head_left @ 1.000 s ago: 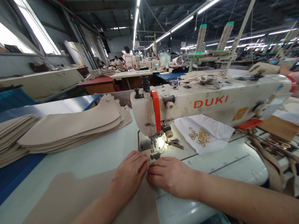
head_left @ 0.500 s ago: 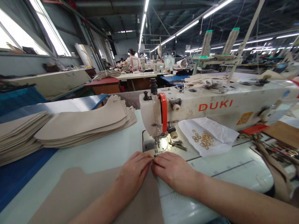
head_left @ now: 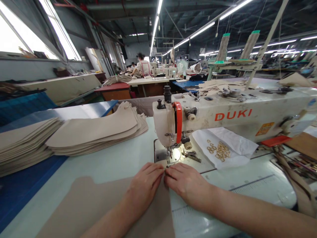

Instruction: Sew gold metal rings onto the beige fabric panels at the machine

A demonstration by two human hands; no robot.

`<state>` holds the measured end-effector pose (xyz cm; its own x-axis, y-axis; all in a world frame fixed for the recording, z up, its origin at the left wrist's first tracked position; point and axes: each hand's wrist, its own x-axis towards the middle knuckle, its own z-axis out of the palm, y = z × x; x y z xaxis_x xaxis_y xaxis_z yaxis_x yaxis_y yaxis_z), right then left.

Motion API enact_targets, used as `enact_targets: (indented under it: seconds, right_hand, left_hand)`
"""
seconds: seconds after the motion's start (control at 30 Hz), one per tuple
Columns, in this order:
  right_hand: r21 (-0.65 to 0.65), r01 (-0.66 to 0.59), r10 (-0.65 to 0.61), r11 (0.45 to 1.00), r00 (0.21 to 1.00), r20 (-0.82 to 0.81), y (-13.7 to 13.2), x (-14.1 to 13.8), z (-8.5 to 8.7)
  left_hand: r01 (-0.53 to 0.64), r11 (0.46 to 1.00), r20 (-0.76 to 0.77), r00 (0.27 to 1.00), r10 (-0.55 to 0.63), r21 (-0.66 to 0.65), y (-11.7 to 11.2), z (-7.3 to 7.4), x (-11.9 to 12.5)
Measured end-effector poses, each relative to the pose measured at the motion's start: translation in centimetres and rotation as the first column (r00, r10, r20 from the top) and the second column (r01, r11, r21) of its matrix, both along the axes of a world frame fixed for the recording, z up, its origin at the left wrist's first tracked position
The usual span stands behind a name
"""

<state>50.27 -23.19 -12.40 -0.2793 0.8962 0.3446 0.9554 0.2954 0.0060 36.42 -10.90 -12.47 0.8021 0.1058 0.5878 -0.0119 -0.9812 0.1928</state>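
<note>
Both hands meet just in front of the needle area of a white sewing machine (head_left: 203, 115). My left hand (head_left: 146, 183) pinches the far corner of a large beige fabric panel (head_left: 104, 201), which lies flat on the pale table. Fingertip to fingertip with it, my right hand (head_left: 185, 183) is closed on the same corner. A small pale piece (head_left: 162, 163) shows just beyond the fingers, by the presser foot. What exactly sits between the fingertips is partly hidden. Right of the needle lie thread snips (head_left: 193, 157).
A white sheet (head_left: 237, 148) holds several gold metal rings (head_left: 221, 150) under the machine arm. Stacks of cut beige panels (head_left: 94, 132) lie at the left. Thread cones (head_left: 223, 48) stand behind the machine. Farther back, a person (head_left: 143, 66) sits among other machines.
The whole view has shifted slightly, so things appear a little farther right. My hands stay at the panel's corner with nearly the same grip.
</note>
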Motion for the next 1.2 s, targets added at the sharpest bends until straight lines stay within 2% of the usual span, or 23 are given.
enact_targets:
  seconds: [0.3, 0.57, 0.7, 1.2]
  right_hand:
    - [-0.048, 0.051, -0.049, 0.998, 0.997, 0.056, 0.3, 2.1, 0.6]
    - [-0.068, 0.101, -0.102, 0.993, 0.995, -0.016, 1.3, 3.3, 0.5]
    - [-0.061, 0.117, -0.121, 0.991, 0.991, -0.05, 1.5, 3.5, 0.2]
    - [-0.078, 0.127, -0.132, 0.989, 0.989, -0.062, 1.7, 3.5, 0.2]
  left_hand:
    - [0.029, 0.999, 0.009, 1.0, -0.029, 0.03, 0.9, -0.3, 2.6]
    - [0.043, 0.999, -0.017, 0.999, -0.042, 0.014, 2.0, -0.2, 4.3]
    - [0.057, 0.998, -0.014, 0.998, -0.057, -0.021, 2.5, -0.5, 4.7]
    - [0.046, 0.998, 0.024, 0.999, -0.047, 0.039, 2.7, -0.5, 4.9]
